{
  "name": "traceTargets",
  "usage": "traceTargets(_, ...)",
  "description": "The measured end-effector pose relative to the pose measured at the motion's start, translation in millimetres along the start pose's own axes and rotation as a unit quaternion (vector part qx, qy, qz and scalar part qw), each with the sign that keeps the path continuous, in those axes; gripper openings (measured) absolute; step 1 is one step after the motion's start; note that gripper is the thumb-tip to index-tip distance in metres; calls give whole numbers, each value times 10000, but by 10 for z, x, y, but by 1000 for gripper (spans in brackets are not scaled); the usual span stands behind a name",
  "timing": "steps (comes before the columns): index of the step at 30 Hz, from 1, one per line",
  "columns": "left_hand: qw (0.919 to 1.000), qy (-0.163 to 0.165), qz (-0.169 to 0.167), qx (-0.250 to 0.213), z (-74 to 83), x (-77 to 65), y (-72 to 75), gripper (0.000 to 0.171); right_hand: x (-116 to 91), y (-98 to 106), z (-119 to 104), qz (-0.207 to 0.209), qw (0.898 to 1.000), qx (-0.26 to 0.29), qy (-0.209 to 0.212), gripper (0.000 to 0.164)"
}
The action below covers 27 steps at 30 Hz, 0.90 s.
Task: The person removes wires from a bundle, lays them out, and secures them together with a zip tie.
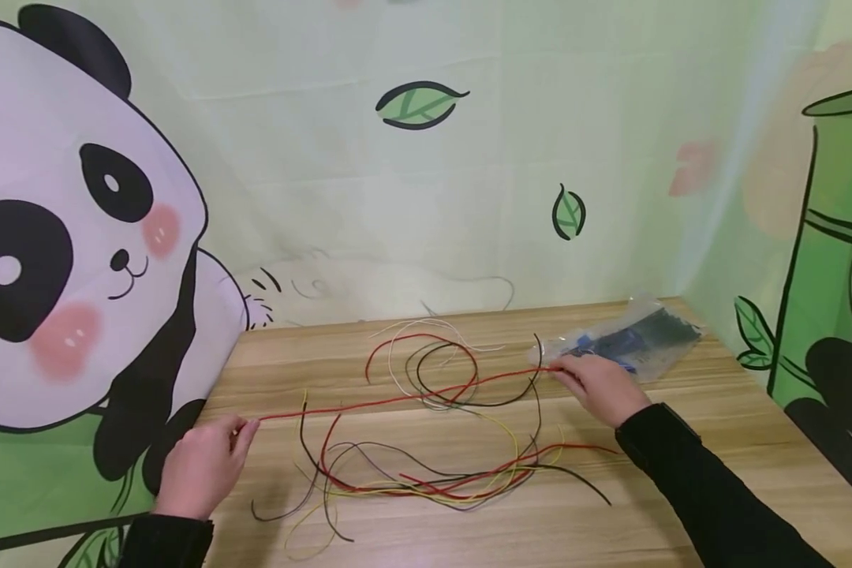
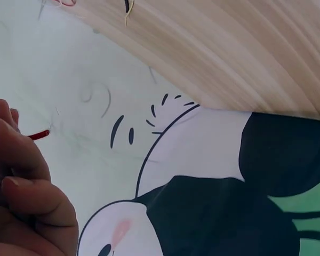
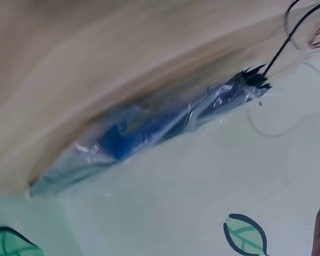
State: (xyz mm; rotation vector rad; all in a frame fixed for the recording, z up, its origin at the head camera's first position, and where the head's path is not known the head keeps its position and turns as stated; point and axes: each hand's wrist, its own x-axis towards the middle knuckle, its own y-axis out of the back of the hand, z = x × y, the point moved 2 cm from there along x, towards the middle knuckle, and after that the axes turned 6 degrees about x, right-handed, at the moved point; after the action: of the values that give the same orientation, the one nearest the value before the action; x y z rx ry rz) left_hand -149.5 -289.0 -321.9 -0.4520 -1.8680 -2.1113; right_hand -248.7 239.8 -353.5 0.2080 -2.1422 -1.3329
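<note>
Leftward, beyond the left grip point(image 1: 202, 465), a printed panda point(image 1: 113, 237) fills the backdrop. The left grip itself pinches one end of a red wire point(image 1: 397, 401) between thumb and fingers; in the left wrist view a short red tip projects past the fingers. From there the wire runs nearly straight, rising slightly, to the right grip. It is probably very light and flexible, with a smooth covering that may slip between fingertips and little risk of breaking; a pinch near each end appears the best hold, since a single mid-length hold would likely let both ends droop. Below this span, between the grips, red, black, yellow and purple wires point(image 1: 369, 493) lie tangled on the bench point(image 1: 270, 355); above it, nearer the right grip, lies a looser loop of wires point(image 1: 477, 371). The right grip point(image 1: 607, 386) pinches the opposite end, its fingertips pressed together. Just behind and to the right of it rests a clear plastic bag point(image 1: 621, 347) with blue and dark contents.
</note>
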Motion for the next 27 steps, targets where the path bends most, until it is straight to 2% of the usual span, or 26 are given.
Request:
traceTargets(3,9999,-21,-113,10,1,-17,-46,18,-120,42,-13,-42,9997,196,-99,10)
traceTargets(9,9994,-240,-204,151,33,-63,-143,10,-272,37,-21,-290,9994,14,204,4)
traceTargets(15,9966,-273,-758,181,76,-58,-305,8,-359,-41,23,-780,9968,-5,176,4)
traceTargets(24,9882,-221,-1510,102,65,-54,-595,6,-423,-172,53,-1153,9932,-91,108,6)
traceTargets(27,9858,-224,-1661,112,60,-69,-679,6,-445,-211,61,-1270,9917,-160,126,5)
